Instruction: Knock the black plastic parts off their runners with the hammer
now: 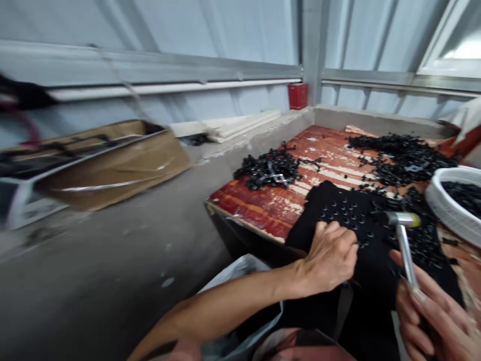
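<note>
My right hand (pixel 432 316) is wrapped round the handle of a small hammer (pixel 406 245), whose metal head has a yellow face on one end and a dark face on the other. The head is raised above the work surface. My left hand (pixel 332 258) is closed, with its fingertips down on a black cloth or pad (pixel 319 210); whatever is in its fingers is hidden. Beyond that hand, several small round black pieces (pixel 343 210) stand in rows on the black surface. More loose black parts (pixel 424 245) lie around and beneath the hammer head.
Heaps of small black parts (pixel 268 168) cover areas of the worn red tabletop (pixel 240 200). At the right stands a white basket (pixel 453 215) of black pieces. A cardboard box (pixel 124 168) is on the left, and a red container (pixel 298 96) sits in the far corner.
</note>
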The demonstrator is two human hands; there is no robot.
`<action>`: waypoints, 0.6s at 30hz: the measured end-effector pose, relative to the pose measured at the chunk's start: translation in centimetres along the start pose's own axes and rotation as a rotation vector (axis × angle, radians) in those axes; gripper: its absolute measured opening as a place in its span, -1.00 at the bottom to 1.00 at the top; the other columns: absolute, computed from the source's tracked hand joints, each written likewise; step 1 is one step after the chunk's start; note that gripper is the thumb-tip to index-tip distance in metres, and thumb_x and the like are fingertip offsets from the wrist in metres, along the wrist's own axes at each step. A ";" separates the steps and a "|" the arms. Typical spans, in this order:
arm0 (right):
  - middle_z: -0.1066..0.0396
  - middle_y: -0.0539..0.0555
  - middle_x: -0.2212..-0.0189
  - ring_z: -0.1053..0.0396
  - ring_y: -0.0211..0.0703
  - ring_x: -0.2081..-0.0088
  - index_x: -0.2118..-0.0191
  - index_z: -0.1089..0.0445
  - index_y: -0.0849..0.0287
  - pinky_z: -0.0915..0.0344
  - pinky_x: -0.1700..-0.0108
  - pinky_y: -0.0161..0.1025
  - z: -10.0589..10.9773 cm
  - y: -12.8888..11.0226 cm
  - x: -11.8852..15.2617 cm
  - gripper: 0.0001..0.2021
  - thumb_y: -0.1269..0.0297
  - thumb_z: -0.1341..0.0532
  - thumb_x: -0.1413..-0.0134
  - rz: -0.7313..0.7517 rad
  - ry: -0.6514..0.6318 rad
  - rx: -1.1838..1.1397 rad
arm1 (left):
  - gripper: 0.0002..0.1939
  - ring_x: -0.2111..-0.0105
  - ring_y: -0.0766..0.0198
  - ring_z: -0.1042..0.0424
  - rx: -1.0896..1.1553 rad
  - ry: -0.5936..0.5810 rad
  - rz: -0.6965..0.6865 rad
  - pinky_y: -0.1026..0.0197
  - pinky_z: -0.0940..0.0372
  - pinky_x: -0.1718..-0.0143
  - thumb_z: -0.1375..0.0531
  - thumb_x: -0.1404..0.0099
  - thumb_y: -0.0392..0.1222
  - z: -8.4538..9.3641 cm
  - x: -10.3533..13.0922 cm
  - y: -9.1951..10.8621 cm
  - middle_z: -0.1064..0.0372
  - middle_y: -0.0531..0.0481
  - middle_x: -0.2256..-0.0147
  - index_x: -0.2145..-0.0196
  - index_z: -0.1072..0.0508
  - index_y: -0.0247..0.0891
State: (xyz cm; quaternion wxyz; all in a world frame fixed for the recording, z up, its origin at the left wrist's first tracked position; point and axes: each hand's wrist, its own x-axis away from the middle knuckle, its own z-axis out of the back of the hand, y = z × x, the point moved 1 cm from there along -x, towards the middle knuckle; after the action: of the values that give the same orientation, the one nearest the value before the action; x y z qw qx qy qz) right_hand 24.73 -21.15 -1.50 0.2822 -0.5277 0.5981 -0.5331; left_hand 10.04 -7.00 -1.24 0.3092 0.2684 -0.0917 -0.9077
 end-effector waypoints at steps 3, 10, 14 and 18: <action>-0.12 -0.16 0.58 0.17 -0.50 0.71 -0.10 -0.42 0.02 -0.07 0.78 -0.55 -1.9 -0.4 0.8 -0.61 0.12 -0.29 -0.16 -0.101 -0.130 -0.388 | -0.86 0.33 0.23 -0.35 0.097 0.115 -0.002 0.09 -0.14 0.19 -0.07 -0.33 -0.28 0.1 1.0 -0.2 -0.45 0.01 0.42 0.35 -0.41 -0.21; -0.03 -0.20 0.60 0.25 -0.52 0.73 -0.03 -0.49 0.18 -0.12 0.76 -0.62 -2.6 0.2 1.5 -0.72 0.30 -0.26 -0.20 -0.038 -0.270 -0.802 | -0.87 0.42 0.25 -0.33 0.083 0.246 -0.103 0.15 -0.19 0.26 -0.07 -0.34 -0.29 -1.3 2.0 -1.0 -0.38 0.03 0.50 0.33 -0.41 -0.25; 0.00 -0.23 0.62 0.30 -0.51 0.74 0.02 -0.49 0.21 -0.07 0.79 -0.65 -2.0 0.3 1.7 -0.74 0.30 -0.27 -0.19 -0.034 -0.306 -0.908 | -0.86 0.42 0.25 -0.34 0.014 0.285 -0.084 0.16 -0.19 0.28 -0.06 -0.34 -0.27 -1.9 2.0 -1.1 -0.37 0.03 0.51 0.31 -0.41 -0.22; -0.02 -0.25 0.63 0.33 -0.51 0.75 0.00 -0.47 0.25 0.00 0.82 -0.67 -1.3 0.6 1.8 -0.73 0.30 -0.25 -0.21 -0.011 -0.294 -0.982 | -0.87 0.42 0.24 -0.33 -0.006 0.303 -0.056 0.15 -0.19 0.29 -0.07 -0.34 -0.27 -2.3 2.0 -1.1 -0.36 0.03 0.51 0.30 -0.42 -0.22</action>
State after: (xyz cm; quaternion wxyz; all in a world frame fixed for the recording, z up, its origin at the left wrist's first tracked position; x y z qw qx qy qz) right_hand 22.88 -22.42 -1.32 0.0795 -0.6706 0.7292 -0.1106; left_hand 9.45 -7.36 -4.42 0.2948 0.4038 -0.0335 -0.8654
